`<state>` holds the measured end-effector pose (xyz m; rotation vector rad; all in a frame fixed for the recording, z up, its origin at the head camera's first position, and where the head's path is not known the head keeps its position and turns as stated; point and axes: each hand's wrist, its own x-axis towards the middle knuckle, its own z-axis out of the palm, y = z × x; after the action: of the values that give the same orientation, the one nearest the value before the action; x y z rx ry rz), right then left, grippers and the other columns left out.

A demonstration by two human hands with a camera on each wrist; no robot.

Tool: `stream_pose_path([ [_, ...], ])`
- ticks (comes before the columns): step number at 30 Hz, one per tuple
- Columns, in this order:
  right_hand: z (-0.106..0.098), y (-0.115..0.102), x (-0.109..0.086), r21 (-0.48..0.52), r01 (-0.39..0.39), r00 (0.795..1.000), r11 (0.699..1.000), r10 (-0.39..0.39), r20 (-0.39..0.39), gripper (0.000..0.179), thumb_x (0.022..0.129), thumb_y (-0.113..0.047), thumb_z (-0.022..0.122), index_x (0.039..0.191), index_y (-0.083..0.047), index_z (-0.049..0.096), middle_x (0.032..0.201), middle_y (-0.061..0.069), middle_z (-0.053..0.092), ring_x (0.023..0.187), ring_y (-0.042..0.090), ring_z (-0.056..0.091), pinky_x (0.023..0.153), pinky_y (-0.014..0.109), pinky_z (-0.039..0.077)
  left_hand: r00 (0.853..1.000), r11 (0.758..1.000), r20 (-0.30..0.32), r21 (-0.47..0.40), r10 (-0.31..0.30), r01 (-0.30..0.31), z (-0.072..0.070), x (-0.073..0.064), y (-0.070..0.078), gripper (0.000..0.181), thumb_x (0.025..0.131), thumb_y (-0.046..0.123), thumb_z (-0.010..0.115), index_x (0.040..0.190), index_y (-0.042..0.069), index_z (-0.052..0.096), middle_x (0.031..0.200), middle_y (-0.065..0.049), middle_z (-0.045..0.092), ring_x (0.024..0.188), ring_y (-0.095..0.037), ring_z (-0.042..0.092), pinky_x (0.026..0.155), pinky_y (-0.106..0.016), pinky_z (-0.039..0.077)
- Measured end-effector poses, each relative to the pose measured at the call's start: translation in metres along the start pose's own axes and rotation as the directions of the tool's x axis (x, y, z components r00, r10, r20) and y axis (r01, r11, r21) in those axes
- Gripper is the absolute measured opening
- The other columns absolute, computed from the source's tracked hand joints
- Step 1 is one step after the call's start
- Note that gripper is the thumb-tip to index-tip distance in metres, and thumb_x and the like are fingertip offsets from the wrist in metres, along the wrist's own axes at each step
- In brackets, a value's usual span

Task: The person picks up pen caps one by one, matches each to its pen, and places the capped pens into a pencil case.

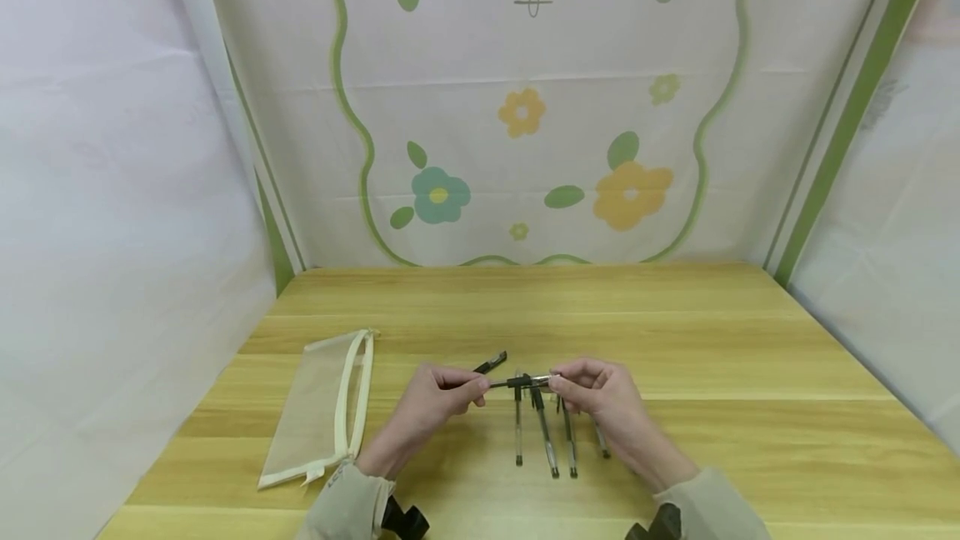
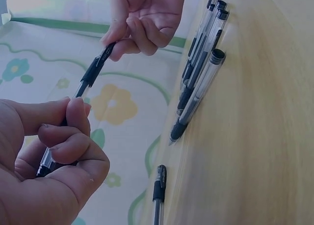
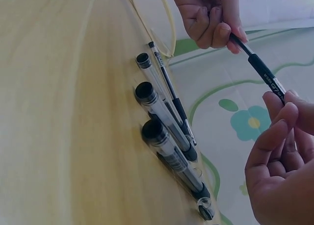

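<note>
Left hand (image 1: 437, 398), right hand (image 1: 604, 403) — both tight on one pen (image 3: 262, 70), label (image 3: 275, 85) apparently "Q7".

The left grip (image 1: 442, 398) and right grip (image 1: 602, 396) face each other, apart, above the desk (image 1: 675, 332), midway between its left and right edges. In each, thumb and forefinger pinch while the other fingers curl inward. The left wrist (image 1: 381, 450) and right wrist (image 1: 662, 458) slant inward from the near edge, emerging from pale sleeves (image 1: 347, 507).
</note>
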<state>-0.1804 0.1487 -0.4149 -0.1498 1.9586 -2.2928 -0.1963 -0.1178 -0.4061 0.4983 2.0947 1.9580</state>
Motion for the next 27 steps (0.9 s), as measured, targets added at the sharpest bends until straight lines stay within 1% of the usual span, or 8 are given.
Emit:
stream_pose_path([
  [5, 0.009, 0.0, 0.002, -0.047, 0.011, 0.999, 0.999, -0.012, -0.031, 0.021, 0.083, -0.005, 0.077, 0.099, 0.004, 0.068, 0.096, 0.018, 0.071, 0.073, 0.018, 0.062, 0.063, 0.023, 0.052, 1.0, 1.0, -0.017, 0.03, 0.001, 0.0, -0.002, 0.0, -0.001, 0.025, 0.094, 0.019, 0.07, 0.085, -0.004, 0.075, 0.084, -0.013, 0.067, 0.051, -0.01, 0.03, 0.055, -0.022, 0.03],
  [9, 0.016, -0.001, 0.002, -0.095, 0.021, 0.997, 0.995, -0.027, -0.068, 0.019, 0.083, -0.004, 0.077, 0.098, 0.005, 0.068, 0.094, 0.019, 0.071, 0.069, 0.018, 0.06, 0.06, 0.023, 0.05, 1.0, 0.999, -0.022, 0.047, -0.002, 0.003, -0.004, 0.001, -0.002, 0.034, 0.094, 0.021, 0.07, 0.085, -0.011, 0.071, 0.094, -0.016, 0.068, 0.051, -0.01, 0.028, 0.057, -0.023, 0.03],
  [11, 0.015, -0.002, 0.001, -0.095, 0.018, 0.996, 0.995, -0.026, -0.08, 0.02, 0.083, -0.004, 0.077, 0.098, 0.005, 0.068, 0.094, 0.019, 0.071, 0.069, 0.019, 0.06, 0.061, 0.023, 0.051, 1.0, 0.999, -0.013, 0.051, 0.002, -0.002, -0.004, 0.001, -0.004, 0.035, 0.094, 0.022, 0.07, 0.087, -0.013, 0.07, 0.103, -0.015, 0.069, 0.054, -0.011, 0.031, 0.063, -0.024, 0.035],
  [13, 0.013, -0.004, 0.001, -0.091, 0.011, 0.997, 0.996, -0.018, -0.08, 0.023, 0.083, -0.005, 0.078, 0.101, 0.005, 0.068, 0.096, 0.019, 0.071, 0.071, 0.019, 0.061, 0.063, 0.024, 0.052, 1.0, 0.999, -0.004, 0.048, -0.001, 0.001, -0.004, 0.001, -0.004, 0.035, 0.094, 0.024, 0.07, 0.088, -0.011, 0.072, 0.101, -0.011, 0.07, 0.055, -0.011, 0.032, 0.063, -0.024, 0.035],
  [17, 0.005, -0.009, 0.003, -0.07, 0.006, 0.996, 0.998, -0.013, -0.086, 0.034, 0.082, -0.01, 0.08, 0.108, 0.007, 0.066, 0.098, 0.016, 0.072, 0.073, 0.018, 0.062, 0.066, 0.026, 0.054, 1.0, 1.0, 0.017, 0.029, -0.01, 0.009, -0.001, 0.002, -0.003, 0.031, 0.093, 0.03, 0.07, 0.088, -0.001, 0.076, 0.074, -0.002, 0.058, 0.054, -0.012, 0.031, 0.065, -0.025, 0.037],
  [20, -0.001, -0.013, 0.008, -0.079, -0.003, 0.996, 0.997, -0.004, -0.088, 0.04, 0.082, -0.014, 0.081, 0.113, 0.008, 0.065, 0.099, 0.014, 0.072, 0.071, 0.016, 0.06, 0.068, 0.028, 0.055, 0.999, 1.0, 0.032, 0.017, -0.011, 0.011, 0.002, 0.003, -0.001, 0.029, 0.093, 0.033, 0.07, 0.09, 0.005, 0.077, 0.065, -0.002, 0.049, 0.055, -0.013, 0.033, 0.065, -0.027, 0.037],
  [23, -0.01, -0.014, 0.019, -0.1, -0.02, 0.997, 0.995, 0.013, -0.071, 0.044, 0.083, -0.017, 0.08, 0.116, 0.006, 0.064, 0.1, 0.012, 0.072, 0.072, 0.015, 0.06, 0.072, 0.029, 0.055, 0.999, 1.0, 0.047, 0.002, -0.006, 0.005, 0.004, 0.003, -0.001, 0.027, 0.095, 0.03, 0.068, 0.097, 0.005, 0.077, 0.072, -0.008, 0.059, 0.061, -0.015, 0.039, 0.062, -0.029, 0.036],
  [27, -0.025, -0.018, 0.041, -0.123, -0.05, 0.999, 0.991, 0.048, -0.02, 0.041, 0.086, -0.02, 0.077, 0.119, 0.001, 0.065, 0.106, 0.012, 0.07, 0.076, 0.016, 0.059, 0.075, 0.031, 0.055, 0.999, 1.0, 0.045, -0.017, -0.002, 0.003, 0.004, 0.003, -0.002, 0.022, 0.097, 0.021, 0.065, 0.11, 0.005, 0.074, 0.096, -0.018, 0.069, 0.069, -0.016, 0.048, 0.064, -0.029, 0.042],
])
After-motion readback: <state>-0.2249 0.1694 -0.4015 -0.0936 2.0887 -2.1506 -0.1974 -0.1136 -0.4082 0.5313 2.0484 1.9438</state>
